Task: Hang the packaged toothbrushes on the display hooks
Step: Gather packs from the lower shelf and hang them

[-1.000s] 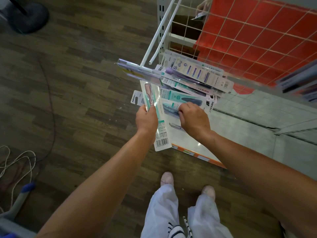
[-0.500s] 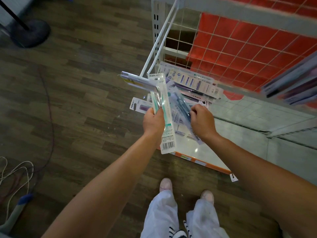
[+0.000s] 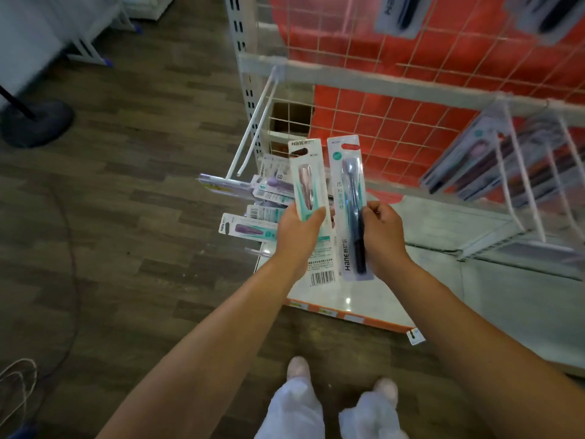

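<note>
wire grid [image 3: 411, 74]: red-backed and upright; taken as the landmark.
bare hook [image 3: 253, 131]: fixed at the wire grid's left edge, slanted outward and down.
loose packs [image 3: 269, 198]: heaped at the foot of the wire grid, under the hook's tip.
left hand [image 3: 296, 236]: raised before the wire grid's lower left; the grip is closed, thumb across the front, on the pink toothbrush pack [image 3: 308, 179], which is held upright.
right hand [image 3: 384, 237]: raised before the wire grid's lower middle; the grip is pinched on the edge of the dark toothbrush pack [image 3: 348, 191], which is held upright just beside the pink one.
hung packs [image 3: 474, 166]: carried on hooks at the wire grid's right.
</note>
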Available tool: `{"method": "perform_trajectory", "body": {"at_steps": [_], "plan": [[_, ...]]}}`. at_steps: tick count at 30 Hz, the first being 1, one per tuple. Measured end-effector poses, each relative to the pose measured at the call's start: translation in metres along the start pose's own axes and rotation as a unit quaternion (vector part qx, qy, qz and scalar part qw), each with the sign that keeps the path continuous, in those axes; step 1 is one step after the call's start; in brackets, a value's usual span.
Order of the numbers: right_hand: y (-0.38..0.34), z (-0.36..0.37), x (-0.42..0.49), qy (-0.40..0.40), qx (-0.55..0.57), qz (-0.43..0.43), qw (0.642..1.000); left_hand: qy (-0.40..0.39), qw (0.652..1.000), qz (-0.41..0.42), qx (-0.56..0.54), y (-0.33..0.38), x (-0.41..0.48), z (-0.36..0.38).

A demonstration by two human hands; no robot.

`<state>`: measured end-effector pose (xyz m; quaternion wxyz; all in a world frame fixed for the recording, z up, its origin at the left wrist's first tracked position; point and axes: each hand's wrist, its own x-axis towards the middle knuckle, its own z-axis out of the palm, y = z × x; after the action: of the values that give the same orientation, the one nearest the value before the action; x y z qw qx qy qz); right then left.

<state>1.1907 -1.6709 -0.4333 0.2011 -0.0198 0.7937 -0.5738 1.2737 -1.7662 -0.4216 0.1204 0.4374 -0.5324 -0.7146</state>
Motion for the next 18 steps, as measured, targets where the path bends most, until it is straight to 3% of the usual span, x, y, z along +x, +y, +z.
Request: {"method": "perform_trajectory", "body": {"at_steps": [4,18], "plan": [[-0.023,-0.022,-0.011,0.016,0.025,-0.025,0.999,-0.016,0.999,0.012,-0.042,0.018,-0.018,0.014],[-0.068,-0.14,-0.03,0.033,0.106,-0.053,0.992,-0.148,0.982,0.111,0.032,0.065,-0.083,0.109]]}}
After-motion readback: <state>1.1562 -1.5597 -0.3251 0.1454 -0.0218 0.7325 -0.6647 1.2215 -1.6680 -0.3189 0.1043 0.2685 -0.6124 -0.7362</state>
